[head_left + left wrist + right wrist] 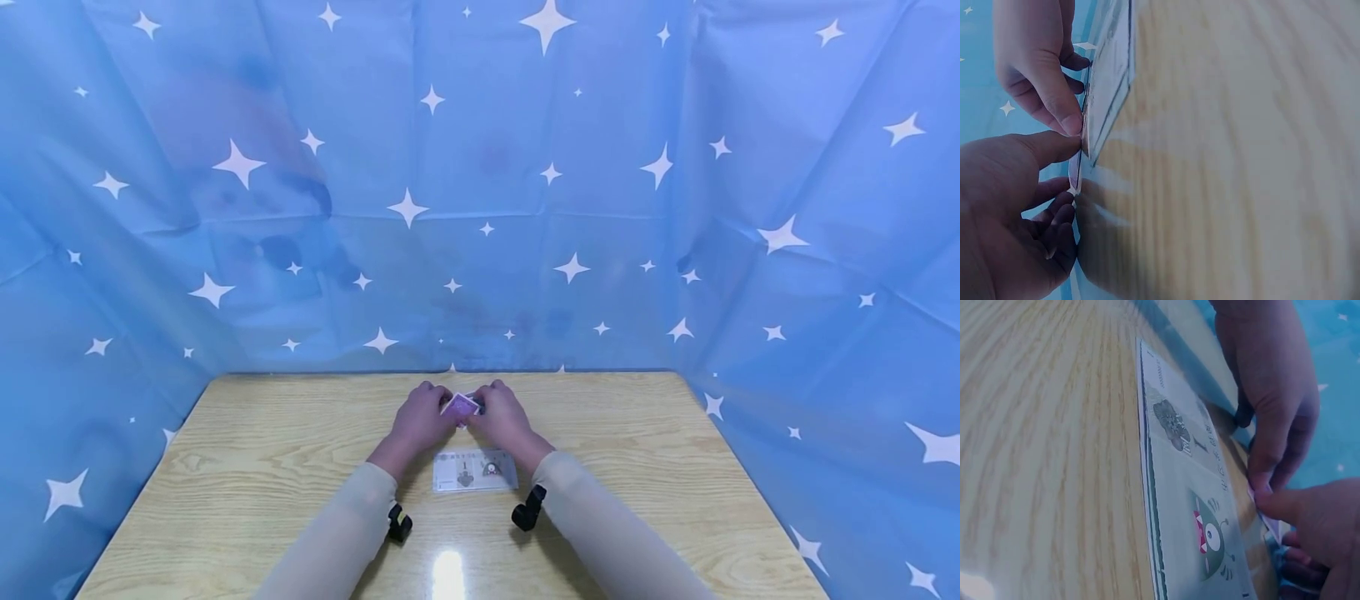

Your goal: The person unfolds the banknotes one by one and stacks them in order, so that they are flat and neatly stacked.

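Note:
Both hands meet over the far middle of the table, pinching a small purple folded paper (461,406) between them. In the head view it looks like a diamond with a pale edge. My left hand (422,418) grips its left side with thumb and fingers, and my right hand (501,417) grips the right side. Between the wrists lies a flat stack of pale play banknotes (476,471), marked with a "1" and a one-eyed green cartoon figure in the right wrist view. Only a thin part of the purple paper (1267,519) shows there, beside the fingertips.
The light wood table (285,467) ends at a blue curtain (487,275) with white stars, close beyond the hands. A black wrist-camera mount (529,508) hangs from the right sleeve, another (400,524) from the left. Light glares on the tabletop near the front.

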### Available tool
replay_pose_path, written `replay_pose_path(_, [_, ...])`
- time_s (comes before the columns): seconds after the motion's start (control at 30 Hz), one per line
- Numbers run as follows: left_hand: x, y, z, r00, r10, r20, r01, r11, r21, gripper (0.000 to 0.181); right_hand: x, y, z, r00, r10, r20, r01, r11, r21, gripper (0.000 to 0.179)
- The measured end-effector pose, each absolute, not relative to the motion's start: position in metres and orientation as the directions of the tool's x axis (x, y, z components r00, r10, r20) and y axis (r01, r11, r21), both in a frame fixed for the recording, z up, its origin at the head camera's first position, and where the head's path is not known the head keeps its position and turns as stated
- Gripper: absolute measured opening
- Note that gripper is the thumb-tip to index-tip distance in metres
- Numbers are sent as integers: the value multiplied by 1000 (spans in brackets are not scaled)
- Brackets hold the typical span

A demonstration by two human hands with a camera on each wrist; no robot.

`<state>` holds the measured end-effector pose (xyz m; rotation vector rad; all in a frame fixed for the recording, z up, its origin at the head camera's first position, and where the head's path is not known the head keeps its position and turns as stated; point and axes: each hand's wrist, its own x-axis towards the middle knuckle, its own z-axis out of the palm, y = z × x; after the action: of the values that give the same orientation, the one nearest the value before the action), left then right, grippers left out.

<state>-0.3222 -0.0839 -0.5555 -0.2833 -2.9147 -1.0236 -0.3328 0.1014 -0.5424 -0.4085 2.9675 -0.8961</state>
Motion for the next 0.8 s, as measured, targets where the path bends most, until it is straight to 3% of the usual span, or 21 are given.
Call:
replay_pose_path(0.4, [-314,-77,-541,-990,119,80,142,737,661,36,-331,101,-546,-968,-244,63,-233,768,-596,34])
replay_pose_path(0.8, [-317,-78,-546,-979,130,155,202,673,711,27,-333,103,-551,-964,-243,108,-258,752,-606,38])
